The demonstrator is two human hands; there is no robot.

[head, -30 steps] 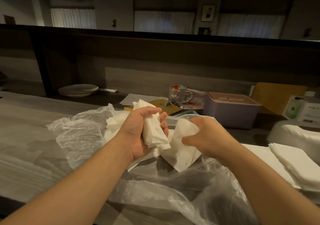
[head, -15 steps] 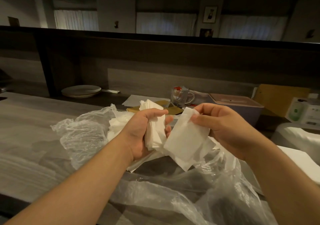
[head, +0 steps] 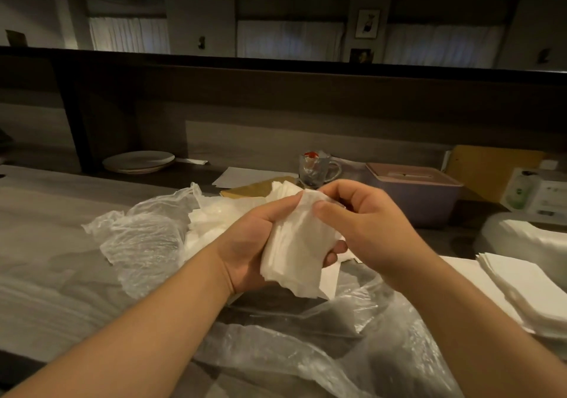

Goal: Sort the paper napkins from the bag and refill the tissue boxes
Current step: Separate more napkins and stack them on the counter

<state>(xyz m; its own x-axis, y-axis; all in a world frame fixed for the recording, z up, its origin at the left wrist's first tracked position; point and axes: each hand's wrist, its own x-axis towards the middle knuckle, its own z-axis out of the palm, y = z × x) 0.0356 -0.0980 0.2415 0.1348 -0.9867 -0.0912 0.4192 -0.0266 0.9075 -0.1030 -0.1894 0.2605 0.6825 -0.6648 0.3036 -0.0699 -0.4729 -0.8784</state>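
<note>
My left hand (head: pixel 245 247) grips a bunch of white paper napkins (head: pixel 294 250) above the clear plastic bag (head: pixel 147 238), which lies crumpled across the wooden counter. My right hand (head: pixel 365 226) pinches the top of the same bunch, thumb in front. More loose napkins (head: pixel 211 216) lie in the bag behind my left hand. A neat stack of napkins (head: pixel 527 290) lies at the right edge. A pink and purple tissue box (head: pixel 414 189) with a slotted lid stands behind my right hand.
A glass mug (head: pixel 316 167) stands beside the tissue box. Stacked plates (head: pixel 138 161) sit on the lower shelf at the back left. A white container (head: pixel 521 232) holding napkins, a small boxed bottle (head: pixel 521 192) and a brown board (head: pixel 491 167) are at the right. The raised counter ledge (head: pixel 276 84) runs behind.
My right hand lifted a single napkin from the bag and has laid it onto the bunch in my left hand, where it now pinches the top.
</note>
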